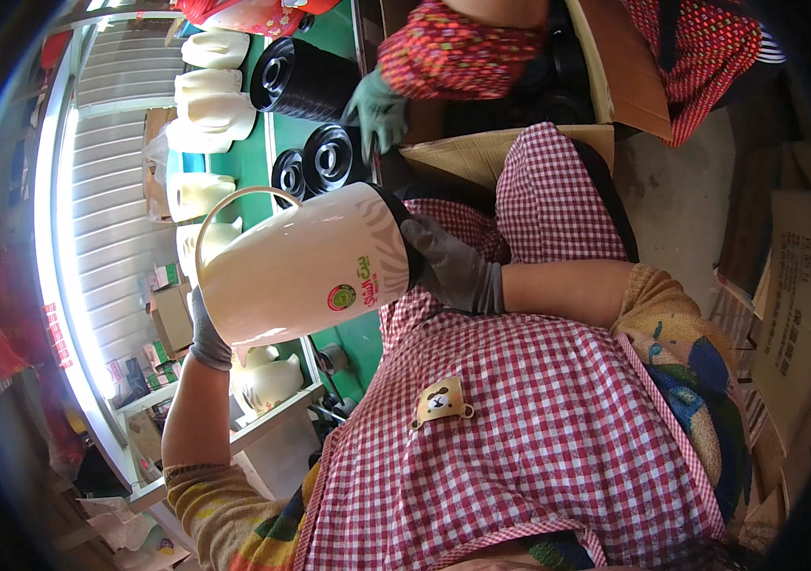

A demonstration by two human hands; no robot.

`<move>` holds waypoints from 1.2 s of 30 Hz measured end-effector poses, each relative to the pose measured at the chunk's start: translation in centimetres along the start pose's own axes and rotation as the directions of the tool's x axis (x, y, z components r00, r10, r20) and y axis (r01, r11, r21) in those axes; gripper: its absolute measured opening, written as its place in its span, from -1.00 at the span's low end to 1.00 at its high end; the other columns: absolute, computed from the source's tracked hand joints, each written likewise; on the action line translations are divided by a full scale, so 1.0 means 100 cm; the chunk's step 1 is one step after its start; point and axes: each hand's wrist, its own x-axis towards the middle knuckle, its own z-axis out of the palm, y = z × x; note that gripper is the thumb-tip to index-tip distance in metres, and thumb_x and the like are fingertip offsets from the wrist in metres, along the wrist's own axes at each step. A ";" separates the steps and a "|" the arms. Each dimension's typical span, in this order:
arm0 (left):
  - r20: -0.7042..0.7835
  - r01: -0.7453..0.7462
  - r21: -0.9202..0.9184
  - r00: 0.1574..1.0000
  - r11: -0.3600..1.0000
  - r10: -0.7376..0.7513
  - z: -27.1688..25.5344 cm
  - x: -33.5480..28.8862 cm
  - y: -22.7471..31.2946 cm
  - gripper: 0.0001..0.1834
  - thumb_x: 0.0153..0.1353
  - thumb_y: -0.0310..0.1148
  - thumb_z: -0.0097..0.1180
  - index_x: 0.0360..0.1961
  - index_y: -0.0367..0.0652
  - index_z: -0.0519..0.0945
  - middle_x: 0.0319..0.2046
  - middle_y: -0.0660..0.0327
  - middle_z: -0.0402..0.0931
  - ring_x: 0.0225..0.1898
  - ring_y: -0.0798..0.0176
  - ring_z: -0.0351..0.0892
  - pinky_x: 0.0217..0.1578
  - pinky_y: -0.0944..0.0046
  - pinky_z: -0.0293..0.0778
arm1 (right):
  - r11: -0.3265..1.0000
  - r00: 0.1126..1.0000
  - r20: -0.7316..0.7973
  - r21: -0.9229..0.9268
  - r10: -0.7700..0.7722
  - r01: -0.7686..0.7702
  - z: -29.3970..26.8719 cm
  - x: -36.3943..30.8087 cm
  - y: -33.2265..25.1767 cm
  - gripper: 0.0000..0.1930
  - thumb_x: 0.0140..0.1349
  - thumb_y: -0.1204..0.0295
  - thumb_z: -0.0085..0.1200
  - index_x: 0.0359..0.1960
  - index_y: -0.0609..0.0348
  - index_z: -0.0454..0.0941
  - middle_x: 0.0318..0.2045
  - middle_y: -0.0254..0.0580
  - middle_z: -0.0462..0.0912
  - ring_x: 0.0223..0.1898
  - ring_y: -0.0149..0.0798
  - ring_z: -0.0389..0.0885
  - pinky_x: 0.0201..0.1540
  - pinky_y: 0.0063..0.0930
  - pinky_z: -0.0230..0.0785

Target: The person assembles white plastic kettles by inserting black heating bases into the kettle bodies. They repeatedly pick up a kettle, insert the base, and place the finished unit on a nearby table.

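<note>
Item: cream jug body [306, 266], held on its side above the wearer's lap, in front of a red-and-white checked apron [539, 428]. Smooth, glossy, pale cream shell, wider at the handle end; a thin curved handle arches over its upper left. A faint grey leaf-like pattern runs near the right end, and a small round red-and-green sticker sits low on the side. The right end finishes in a black rim.

Left hand [207, 338]: grey glove, cupped under the jug's lower left end, fingers closed against the shell.

Right hand [453, 271]: grey glove, wrapped about the black rim end, fingers curled on it.

Nearby: green work table [244, 162] carrying more cream jug shells [206, 95] and black round bases [325, 157]. A co-worker's green-gloved hand [377, 112], red patterned sleeve above it, rests by the black bases. Cardboard box [482, 152] just beyond the apron.
</note>
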 end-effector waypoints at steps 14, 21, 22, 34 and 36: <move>0.161 0.026 -0.192 0.987 0.981 0.005 -0.010 0.014 -0.005 -0.54 0.35 -0.39 -0.01 0.24 -0.31 0.34 0.12 0.00 0.47 0.07 0.11 0.54 0.00 0.09 0.56 | 0.571 0.893 0.008 0.766 0.451 -0.295 -0.003 0.015 -0.059 -0.49 0.43 0.04 -0.13 0.20 0.16 0.20 0.06 -0.16 0.40 0.09 -0.27 0.39 0.23 -0.39 0.26; 0.130 -0.072 -0.092 0.988 0.993 0.084 0.013 0.007 0.008 -0.57 0.34 -0.39 -0.01 0.20 -0.30 0.41 0.08 0.03 0.52 0.05 0.10 0.55 0.03 0.09 0.53 | 0.921 0.976 -0.109 0.365 0.187 -0.136 -0.017 0.009 -0.053 -0.46 0.46 0.00 -0.25 0.23 0.18 0.18 0.12 -0.05 0.35 0.15 -0.19 0.37 0.28 -0.38 0.20; 0.098 -0.110 0.031 0.989 0.993 0.106 0.021 0.004 0.015 -0.57 0.34 -0.39 -0.01 0.20 -0.30 0.41 0.08 0.03 0.51 0.05 0.10 0.55 0.03 0.09 0.53 | 0.948 0.981 -0.135 0.304 0.137 -0.091 -0.019 0.009 -0.054 -0.45 0.46 0.00 -0.25 0.25 0.17 0.18 0.13 -0.03 0.34 0.17 -0.18 0.36 0.29 -0.37 0.19; 0.282 -0.048 -0.234 0.952 0.971 0.115 0.016 0.005 0.011 -0.42 0.32 -0.31 0.09 0.31 -0.26 0.27 0.18 0.03 0.41 0.12 0.13 0.50 0.04 0.09 0.54 | 0.455 0.961 0.194 0.850 0.195 -0.264 -0.025 0.023 -0.046 -0.13 0.23 -0.31 -0.15 0.41 -0.01 0.04 0.31 0.00 0.28 0.29 -0.09 0.33 0.27 -0.16 0.31; 0.261 -0.056 -0.256 0.957 0.965 0.125 0.018 0.001 0.015 -0.47 0.33 -0.32 0.07 0.26 -0.27 0.31 0.14 0.03 0.44 0.08 0.12 0.52 0.01 0.10 0.55 | 0.483 0.966 0.214 0.836 0.147 -0.259 -0.029 0.024 -0.048 -0.08 0.18 -0.37 -0.16 0.42 -0.03 0.04 0.31 -0.03 0.30 0.29 -0.10 0.33 0.27 -0.15 0.31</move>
